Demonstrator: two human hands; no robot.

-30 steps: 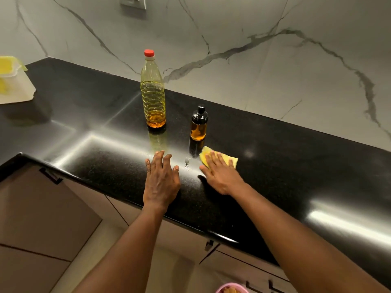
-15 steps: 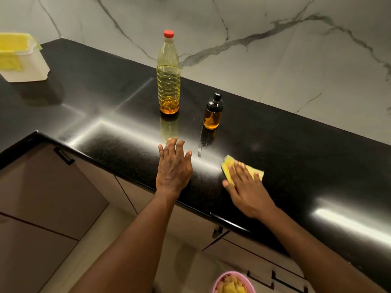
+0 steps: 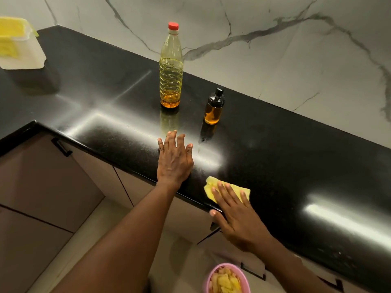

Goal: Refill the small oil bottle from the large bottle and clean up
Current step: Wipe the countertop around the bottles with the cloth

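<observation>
The large clear oil bottle (image 3: 171,68) with a red cap stands upright on the black counter (image 3: 285,157), a little amber oil in its base. To its right stands the small amber oil bottle (image 3: 213,107) with a black cap on. My left hand (image 3: 174,159) rests flat on the counter in front of the large bottle. At the counter's front edge my right hand (image 3: 234,212) presses a yellow cloth (image 3: 213,188) flat with straight fingers. A small wet streak shows just below the small bottle.
A white container with a yellow lid (image 3: 20,46) sits at the far left of the counter. A pink bin (image 3: 226,279) with yellow scraps stands on the floor below. Drawer fronts with black handles (image 3: 61,146) lie under the counter. A marble wall backs the counter.
My right hand has slid the yellow cloth from near the small bottle back toward me to the counter's front edge. My left hand has stayed flat in place.
</observation>
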